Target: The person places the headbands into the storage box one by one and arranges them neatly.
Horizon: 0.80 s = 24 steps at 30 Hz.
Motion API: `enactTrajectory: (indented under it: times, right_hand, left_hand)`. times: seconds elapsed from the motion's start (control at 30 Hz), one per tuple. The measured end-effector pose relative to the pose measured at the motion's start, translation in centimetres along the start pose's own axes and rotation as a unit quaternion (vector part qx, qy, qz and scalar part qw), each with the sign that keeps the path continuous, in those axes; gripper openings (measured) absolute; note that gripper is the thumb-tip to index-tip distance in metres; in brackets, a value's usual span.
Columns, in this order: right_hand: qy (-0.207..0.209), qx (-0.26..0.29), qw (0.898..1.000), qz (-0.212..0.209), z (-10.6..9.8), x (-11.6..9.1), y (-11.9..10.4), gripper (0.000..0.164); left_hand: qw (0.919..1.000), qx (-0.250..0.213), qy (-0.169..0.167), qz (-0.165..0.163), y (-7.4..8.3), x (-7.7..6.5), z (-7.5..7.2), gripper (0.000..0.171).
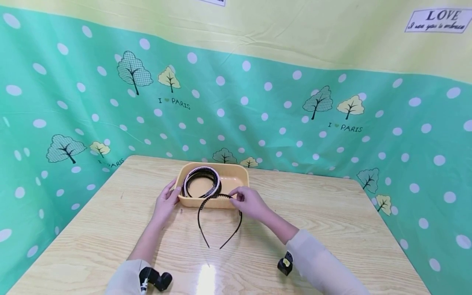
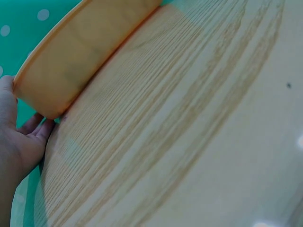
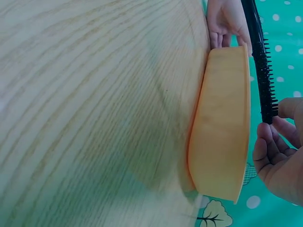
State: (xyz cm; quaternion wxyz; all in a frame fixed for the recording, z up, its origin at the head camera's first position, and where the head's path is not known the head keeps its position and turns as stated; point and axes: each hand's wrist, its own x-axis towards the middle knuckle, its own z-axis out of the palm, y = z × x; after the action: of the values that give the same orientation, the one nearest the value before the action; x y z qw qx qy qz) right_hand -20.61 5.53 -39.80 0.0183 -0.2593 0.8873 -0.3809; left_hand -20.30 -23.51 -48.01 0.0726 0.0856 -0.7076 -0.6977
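A toothed black headband point(image 1: 199, 217) hangs in front of the orange plastic box point(image 1: 236, 177), its two ends toward the person. My right hand point(image 1: 250, 203) pinches its upper right part between thumb and fingers; the right wrist view shows the band's teeth point(image 3: 271, 78) beside the thumb. With my left hand point(image 1: 165, 204) I hold the box's left end, the thumb at the rim and the other fingers low against the outer wall point(image 2: 61, 71). Inside the box's left half stand several more headbands, black ones point(image 1: 203, 175) and a white one point(image 1: 184, 186), nested in a ring.
The box stands near the back edge of a light wood-grain table point(image 1: 317, 217). Behind it hangs a green dotted curtain point(image 1: 265, 110) with printed trees. Black wrist cameras are strapped at the left sleeve point(image 1: 127, 278) and right sleeve point(image 1: 321, 262).
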Motion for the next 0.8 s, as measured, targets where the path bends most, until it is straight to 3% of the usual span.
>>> enactTrajectory:
  times: [0.8]
  right_hand:
    - [0.01,0.01,1.0,0.014,-0.46,1.04,-0.43,0.015]
  left_hand:
    - [0.9999,-0.005,-0.004,0.014,-0.13,0.03,-0.12,0.058]
